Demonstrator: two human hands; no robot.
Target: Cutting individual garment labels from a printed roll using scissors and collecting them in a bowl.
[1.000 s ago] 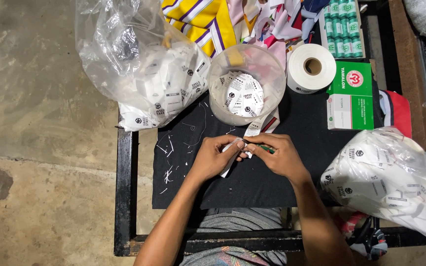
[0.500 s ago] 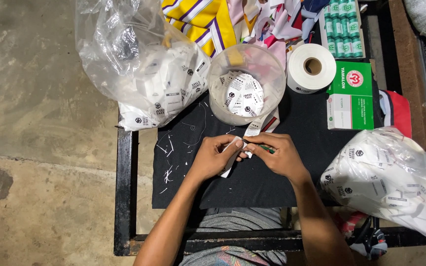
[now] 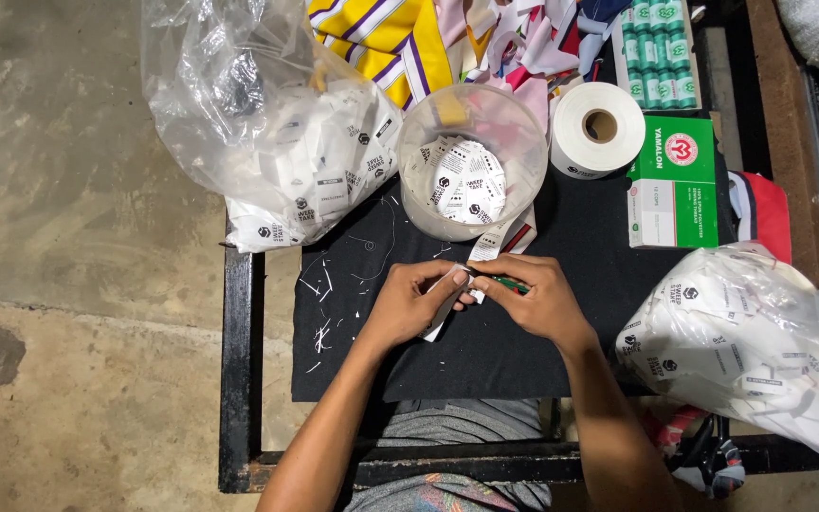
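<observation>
Head view: at the middle of the desk (image 3: 523, 360), the left hand (image 3: 409, 308) pinches a white label (image 3: 447, 301) while the right hand (image 3: 533, 301) closes its fingers on what seems a small green-handled tool, touching the label. The clear tub (image 3: 471, 161) at the far edge already holds some labels; full bags (image 3: 751, 341) at both sides suggest plenty left.

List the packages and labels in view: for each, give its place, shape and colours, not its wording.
Green-and-white box: right of the roll, rectangular.
White label roll: beside the tub, round.
Clear tub: centre, holds white labels.
Two clear bags: left and right, white labels.
White label: between left hand and right hand.
</observation>
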